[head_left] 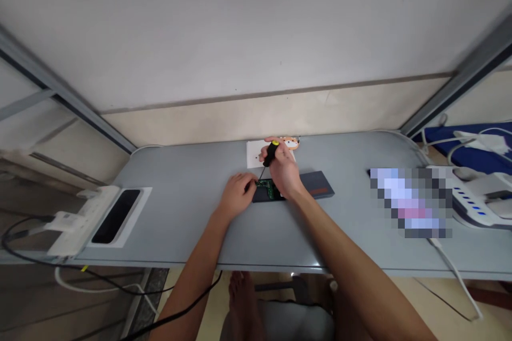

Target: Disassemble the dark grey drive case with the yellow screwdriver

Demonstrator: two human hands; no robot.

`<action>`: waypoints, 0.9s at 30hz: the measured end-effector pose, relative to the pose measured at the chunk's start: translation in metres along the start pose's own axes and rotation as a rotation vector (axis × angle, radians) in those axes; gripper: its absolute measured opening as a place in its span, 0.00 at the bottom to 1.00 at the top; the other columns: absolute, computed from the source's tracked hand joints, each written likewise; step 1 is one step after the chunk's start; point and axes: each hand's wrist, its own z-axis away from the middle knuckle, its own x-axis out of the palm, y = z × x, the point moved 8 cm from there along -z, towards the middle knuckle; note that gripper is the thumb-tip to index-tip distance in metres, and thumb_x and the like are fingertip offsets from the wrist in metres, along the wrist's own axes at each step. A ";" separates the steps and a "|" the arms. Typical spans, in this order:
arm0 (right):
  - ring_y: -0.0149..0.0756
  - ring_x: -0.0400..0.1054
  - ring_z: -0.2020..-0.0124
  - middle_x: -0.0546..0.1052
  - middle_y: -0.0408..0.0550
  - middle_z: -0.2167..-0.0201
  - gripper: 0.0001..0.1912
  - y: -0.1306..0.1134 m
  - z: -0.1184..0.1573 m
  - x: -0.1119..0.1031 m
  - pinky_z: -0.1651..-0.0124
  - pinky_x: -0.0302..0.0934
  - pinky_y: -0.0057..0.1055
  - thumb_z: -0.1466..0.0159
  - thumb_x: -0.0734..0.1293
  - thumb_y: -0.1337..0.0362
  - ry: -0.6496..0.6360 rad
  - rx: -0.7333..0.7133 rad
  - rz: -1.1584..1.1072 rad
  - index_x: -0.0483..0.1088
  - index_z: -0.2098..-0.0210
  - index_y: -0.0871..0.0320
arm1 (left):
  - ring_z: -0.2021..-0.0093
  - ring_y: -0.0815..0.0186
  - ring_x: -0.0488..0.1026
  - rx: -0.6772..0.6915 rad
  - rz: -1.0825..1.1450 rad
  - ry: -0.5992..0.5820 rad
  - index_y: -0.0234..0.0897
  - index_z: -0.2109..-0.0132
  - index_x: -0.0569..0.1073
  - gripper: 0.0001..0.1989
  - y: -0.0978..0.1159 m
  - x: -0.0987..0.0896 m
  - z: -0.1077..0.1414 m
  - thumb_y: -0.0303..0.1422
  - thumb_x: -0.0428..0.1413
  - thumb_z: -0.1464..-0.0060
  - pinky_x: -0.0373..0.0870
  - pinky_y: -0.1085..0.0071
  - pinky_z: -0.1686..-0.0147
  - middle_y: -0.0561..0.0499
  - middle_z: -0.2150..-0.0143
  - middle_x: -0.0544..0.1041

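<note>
A dark flat device [316, 184] lies on the grey table, with a green circuit board [270, 189] exposed at its left part. My right hand [285, 169] is wrapped round a black screwdriver with a yellow end [271, 154], held at a slant with its thin shaft pointing down to the board's upper left edge. My left hand [239, 192] rests at the device's left end, fingers bent together near the screwdriver's tip; what they grip, if anything, is too small to name.
White paper [253, 154] and a cartoon animal item [290, 143] lie behind the device. At left are a phone [117, 216] and a white power strip [86, 218]. A pixelated object [410, 202], a charging station [470, 202] and cables stand right.
</note>
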 end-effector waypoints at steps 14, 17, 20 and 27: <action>0.35 0.57 0.72 0.61 0.41 0.73 0.21 -0.007 0.003 0.008 0.68 0.56 0.34 0.34 0.70 0.40 -0.036 -0.021 -0.105 0.69 0.64 0.51 | 0.57 0.58 0.77 -0.013 0.021 -0.015 0.41 0.56 0.78 0.11 -0.002 0.000 -0.002 0.27 0.50 0.33 0.72 0.60 0.51 0.49 0.61 0.81; 0.34 0.56 0.73 0.61 0.41 0.73 0.21 -0.006 0.002 0.007 0.68 0.55 0.34 0.35 0.70 0.40 -0.025 -0.018 -0.101 0.69 0.64 0.51 | 0.57 0.57 0.77 -0.017 0.032 -0.007 0.41 0.56 0.78 0.11 -0.002 -0.001 -0.002 0.27 0.51 0.34 0.72 0.60 0.50 0.49 0.61 0.82; 0.35 0.56 0.72 0.61 0.41 0.73 0.22 -0.007 0.002 0.007 0.68 0.55 0.34 0.35 0.69 0.39 -0.020 -0.020 -0.078 0.68 0.64 0.51 | 0.56 0.58 0.77 -0.018 0.031 0.003 0.42 0.56 0.78 0.10 -0.002 -0.001 -0.001 0.27 0.51 0.34 0.72 0.61 0.50 0.50 0.60 0.82; 0.34 0.55 0.73 0.60 0.41 0.73 0.21 -0.007 0.003 0.008 0.69 0.53 0.33 0.35 0.70 0.40 -0.023 -0.032 -0.095 0.68 0.65 0.51 | 0.56 0.57 0.78 -0.015 0.031 -0.001 0.41 0.56 0.77 0.11 -0.001 0.000 -0.001 0.27 0.51 0.34 0.72 0.60 0.49 0.49 0.60 0.82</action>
